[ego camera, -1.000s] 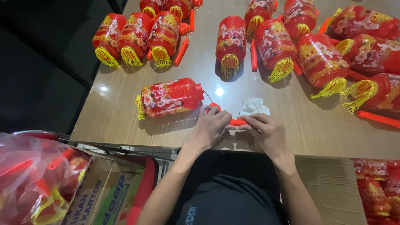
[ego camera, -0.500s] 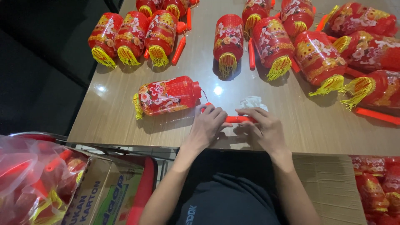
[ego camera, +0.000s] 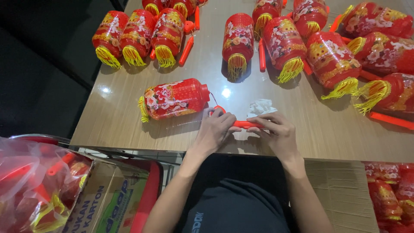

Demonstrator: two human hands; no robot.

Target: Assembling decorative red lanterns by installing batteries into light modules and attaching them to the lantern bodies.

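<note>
View tilts a bit: whole scene sits slightly lower and more to the right vs 1 s ago. Left hand [ego camera: 215, 129] and right hand [ego camera: 276, 131] shift w/ it, both on the orange stick [ego camera: 246, 124]. Left fingers now curl further over the stick's left end, near the lone lantern [ego camera: 174, 99].

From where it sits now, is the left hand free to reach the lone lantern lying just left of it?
Probably yes. The lone lantern lies just up and left of the left hand, with bare table between. But that hand, like the right hand, grips the orange stick.
</note>
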